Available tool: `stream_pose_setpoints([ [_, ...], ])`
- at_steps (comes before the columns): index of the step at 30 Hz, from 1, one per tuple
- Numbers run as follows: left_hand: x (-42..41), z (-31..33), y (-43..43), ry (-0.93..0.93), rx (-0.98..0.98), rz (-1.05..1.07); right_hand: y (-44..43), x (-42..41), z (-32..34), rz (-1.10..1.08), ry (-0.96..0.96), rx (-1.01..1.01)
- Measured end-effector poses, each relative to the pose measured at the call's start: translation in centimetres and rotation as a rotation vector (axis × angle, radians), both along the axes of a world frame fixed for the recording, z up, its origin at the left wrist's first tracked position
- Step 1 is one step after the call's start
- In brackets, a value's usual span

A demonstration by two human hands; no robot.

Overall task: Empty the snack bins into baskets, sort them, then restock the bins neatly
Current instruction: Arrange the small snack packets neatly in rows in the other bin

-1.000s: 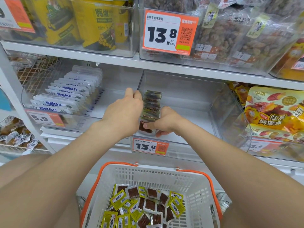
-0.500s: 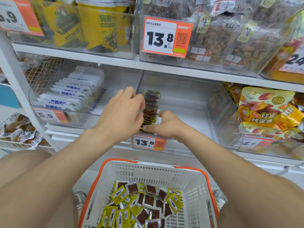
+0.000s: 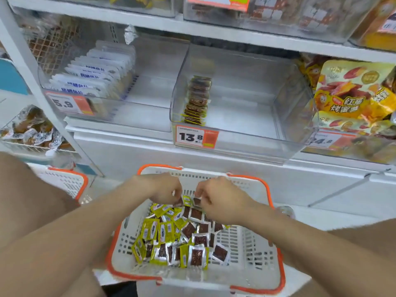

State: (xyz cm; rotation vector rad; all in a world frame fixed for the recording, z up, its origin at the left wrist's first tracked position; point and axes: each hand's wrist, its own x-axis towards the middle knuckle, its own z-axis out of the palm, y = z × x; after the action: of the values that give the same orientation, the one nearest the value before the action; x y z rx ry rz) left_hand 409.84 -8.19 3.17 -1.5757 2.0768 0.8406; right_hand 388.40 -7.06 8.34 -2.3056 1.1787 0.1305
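A white basket with an orange rim (image 3: 252, 249) sits low in front of me and holds several small yellow and clear snack packets (image 3: 180, 239). My left hand (image 3: 165, 189) and my right hand (image 3: 216, 198) are down at the far end of the basket, fingers curled and pinching packets from the pile. Above them, the clear bin (image 3: 278, 99) with the 13.8 price tag (image 3: 196, 137) holds one upright row of the same packets (image 3: 196, 101) along its left wall.
The clear bin to the left (image 3: 128, 108) holds a row of white packets (image 3: 94, 78) behind a 5.9 tag. Yellow snack bags (image 3: 353, 97) fill the bin to the right. A second white and orange basket (image 3: 64, 181) stands lower left beside a wire rack of wrapped snacks (image 3: 32, 129).
Both hands have left the row of packets in the bin and dropped down into the basket. My view has tilted downward.
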Motion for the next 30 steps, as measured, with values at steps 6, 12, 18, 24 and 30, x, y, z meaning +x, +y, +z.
stream_pose_setpoints([
  [6, 1.9, -10.8, 0.5, -0.028, 0.035, 0.24, -2.7, -1.7, -13.1, -0.268, 0.132, 0.238],
  [12, 2.4, -18.5, 4.0, -0.002, 0.074, 0.408, 0.8, -3.3, -23.4, -0.538, 0.116, 0.47],
  [18, 0.2, -21.2, 6.0, -0.076, 0.086, 0.364, 4.8, -0.8, -27.6, -0.187, 0.268, 0.404],
  [24, -1.0, -21.4, 6.0, -0.15, 0.057, 0.336, 3.7, -0.2, -28.3, 0.067, 0.336, 0.288],
  [30, 0.2, -21.7, 6.3, 0.027, 0.055, 0.416, 3.6, 0.6, -28.6, -0.372, -0.052, 0.471],
])
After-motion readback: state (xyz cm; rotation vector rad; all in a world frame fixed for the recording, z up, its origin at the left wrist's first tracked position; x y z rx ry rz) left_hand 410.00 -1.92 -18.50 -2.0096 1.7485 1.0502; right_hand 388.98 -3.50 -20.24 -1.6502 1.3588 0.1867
